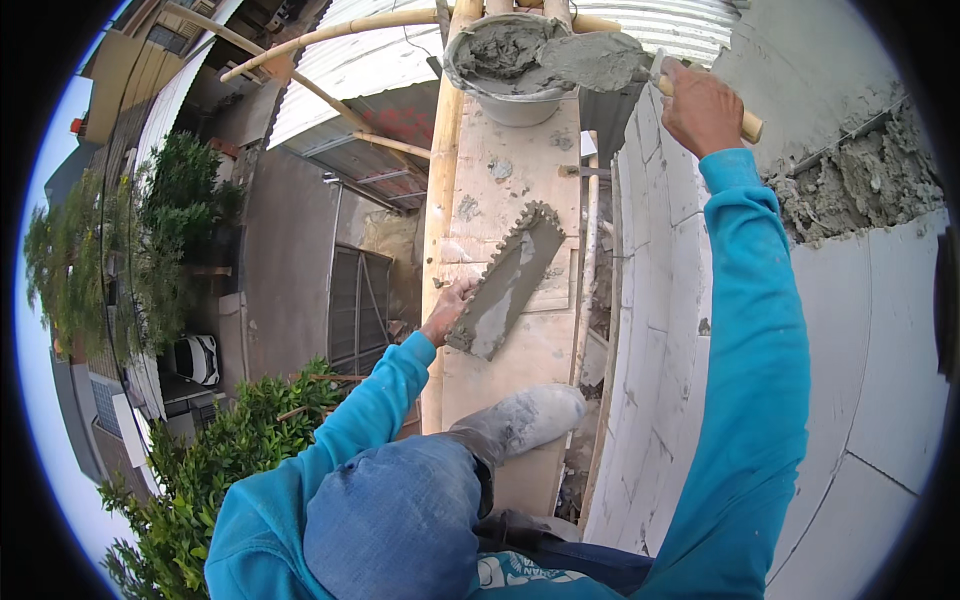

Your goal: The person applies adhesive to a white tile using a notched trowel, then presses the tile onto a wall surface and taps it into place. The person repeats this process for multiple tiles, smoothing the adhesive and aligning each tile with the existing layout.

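My right hand (703,108) is closed around the wooden handle of a trowel (600,60). Its blade carries a thick load of wet grey mortar and lies over the rim of a pale bucket (518,108). More mortar (500,52) fills the bucket, which stands at the far end of the plank. In my left hand (452,305) is a rectangular notched trowel (508,282), gripped at its near left side. Grey mortar smears its flat face, and its jagged edge is caked. The notched trowel is tilted over the plank, with its handle hidden.
I am on a narrow wooden plank platform (500,390), my dusty shoe (540,418) on it. A bamboo pole (440,200) runs along its left side, above a drop to the yard. At right rises a white block wall (835,330) with rough mortar (860,180) in a gap.
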Available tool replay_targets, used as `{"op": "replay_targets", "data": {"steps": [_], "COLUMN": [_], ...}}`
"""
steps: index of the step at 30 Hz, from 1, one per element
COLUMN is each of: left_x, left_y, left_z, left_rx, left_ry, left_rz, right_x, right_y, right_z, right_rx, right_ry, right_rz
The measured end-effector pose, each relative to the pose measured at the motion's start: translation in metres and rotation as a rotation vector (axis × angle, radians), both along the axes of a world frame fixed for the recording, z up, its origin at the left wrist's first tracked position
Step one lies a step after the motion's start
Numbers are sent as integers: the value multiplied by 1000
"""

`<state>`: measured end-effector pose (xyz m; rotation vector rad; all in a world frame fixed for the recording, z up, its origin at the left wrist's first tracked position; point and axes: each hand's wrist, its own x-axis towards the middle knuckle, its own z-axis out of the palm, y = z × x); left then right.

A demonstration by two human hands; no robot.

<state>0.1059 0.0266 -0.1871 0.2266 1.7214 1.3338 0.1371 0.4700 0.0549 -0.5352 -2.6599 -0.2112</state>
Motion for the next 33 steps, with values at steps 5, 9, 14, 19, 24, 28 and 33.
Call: {"op": "replay_targets", "data": {"steps": [5,9,14,19,24,28,33], "left_x": [0,2,9,3,-5,-9,-53], "left_y": [-4,-3,-2,-8,5,4,-66], "left_z": [-1,-13,11,5,15,8,-30], "left_rx": [1,14,27,29,65,156,63], "left_ry": [-40,55,-146,-70,-106,-340,-416], "left_rz": [23,9,93,64,105,206,-26], "right_x": [-109,-149,-131,-88,-18,103,317], "right_y": [-36,-67,-69,-57,-62,-74,-118], "right_z": [-5,-19,-27,-77,-105,-85,-55], "right_rx": [15,-30,-221,-652,-958,-963,-994], "right_ry": [-249,-234,-274,-146,285,493,231], "right_rz": [-31,27,-10,-42,-19,-52,-195]}}
